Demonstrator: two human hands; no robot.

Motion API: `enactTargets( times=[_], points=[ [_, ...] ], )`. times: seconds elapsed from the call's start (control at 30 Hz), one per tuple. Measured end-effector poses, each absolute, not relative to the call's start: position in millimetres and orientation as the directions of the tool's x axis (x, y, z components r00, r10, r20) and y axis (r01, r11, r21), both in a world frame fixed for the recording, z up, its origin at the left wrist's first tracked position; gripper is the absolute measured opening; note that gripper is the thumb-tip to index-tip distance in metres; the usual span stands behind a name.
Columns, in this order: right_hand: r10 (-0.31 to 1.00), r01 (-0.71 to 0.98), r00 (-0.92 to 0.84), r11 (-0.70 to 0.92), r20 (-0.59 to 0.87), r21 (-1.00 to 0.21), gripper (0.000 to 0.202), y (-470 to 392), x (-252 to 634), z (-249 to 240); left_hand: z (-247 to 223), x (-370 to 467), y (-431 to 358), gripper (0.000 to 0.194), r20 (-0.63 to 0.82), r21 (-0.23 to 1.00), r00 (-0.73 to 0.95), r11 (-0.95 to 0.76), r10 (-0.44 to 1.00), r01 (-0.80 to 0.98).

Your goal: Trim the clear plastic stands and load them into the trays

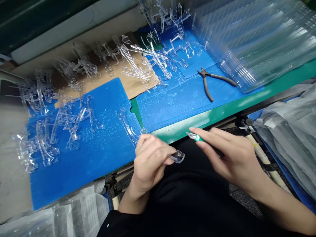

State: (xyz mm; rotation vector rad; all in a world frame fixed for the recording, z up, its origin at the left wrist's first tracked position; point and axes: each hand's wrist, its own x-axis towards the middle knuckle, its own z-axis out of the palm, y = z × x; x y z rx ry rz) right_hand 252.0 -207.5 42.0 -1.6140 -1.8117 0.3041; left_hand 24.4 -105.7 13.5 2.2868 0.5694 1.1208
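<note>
Near the bottom centre, my left hand (pixel 150 161) is closed around a clear plastic part (pixel 177 156), whose end sticks out to the right of the fingers. More clear plastic rises past the knuckles toward the blue sheet. My right hand (pixel 228 156) pinches a green-handled craft knife (pixel 195 136), its pointed blade facing left. A short gap separates the blade from the held part. Dark-handled cutting pliers (pixel 206 79) lie with their handles spread on the blue sheets at the right.
Many clear plastic pieces (pixel 81 59) lie on blue sheets (pixel 98 141) and brown cardboard (pixel 130 90). Clear ribbed trays (pixel 249 42) are stacked at the back right, on the green table (pixel 274 80). Wrapped bundles (pixel 293 121) stand below at the right.
</note>
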Motion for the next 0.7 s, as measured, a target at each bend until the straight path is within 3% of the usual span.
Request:
enactTargets(
  times=[0.2,0.27,0.47,0.7],
  points=[
    [0.940,0.633,0.153,0.142,0.303,-0.761,0.027,-204,254,47,14,26,-108,0.022,0.503,0.703,0.589,-0.696,0.633,0.147],
    [0.946,0.575,0.209,0.087,0.249,-0.813,0.021,-204,255,52,17,33,-109,0.019,0.485,0.672,0.640,-0.722,0.596,0.163],
    [0.973,0.366,0.211,0.013,0.096,-0.931,0.017,-195,259,48,26,78,-123,0.036,0.563,0.258,0.826,-0.955,0.027,-0.144],
    [0.978,0.382,0.197,-0.144,-0.072,-0.913,0.020,-230,271,57,41,123,-171,0.024,0.438,0.228,0.839,-0.863,-0.322,-0.450]
  ],
)
